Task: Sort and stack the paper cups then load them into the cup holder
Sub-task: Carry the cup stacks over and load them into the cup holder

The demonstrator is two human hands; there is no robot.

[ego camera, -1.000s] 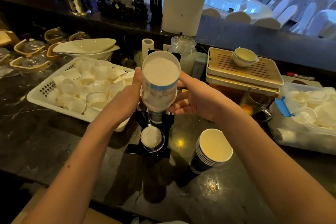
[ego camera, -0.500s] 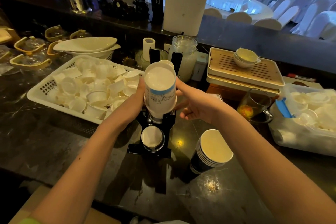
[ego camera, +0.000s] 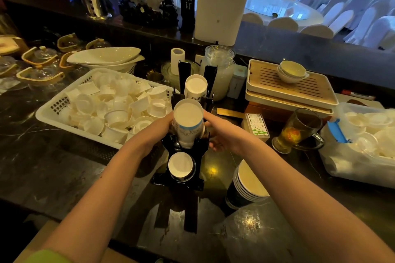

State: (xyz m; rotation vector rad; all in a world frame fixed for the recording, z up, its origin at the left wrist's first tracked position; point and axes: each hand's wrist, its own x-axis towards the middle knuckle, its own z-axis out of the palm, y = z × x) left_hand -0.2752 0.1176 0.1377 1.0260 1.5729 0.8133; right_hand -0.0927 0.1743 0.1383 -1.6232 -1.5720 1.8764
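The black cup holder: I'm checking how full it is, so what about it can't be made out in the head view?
- Black cup holder, middle slot: hidden by the white paper cup stack and both hands, left hand, right hand.
- Stack's lower end: hidden inside the holder.
- Cup counts: rims too small.

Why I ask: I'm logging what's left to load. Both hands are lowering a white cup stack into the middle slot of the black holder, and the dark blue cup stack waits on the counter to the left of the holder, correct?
Not quite. In the head view the dark blue cup stack stands to the right of the black holder, not the left. The rest holds: the left hand and right hand grip the white cup stack in the middle slot.
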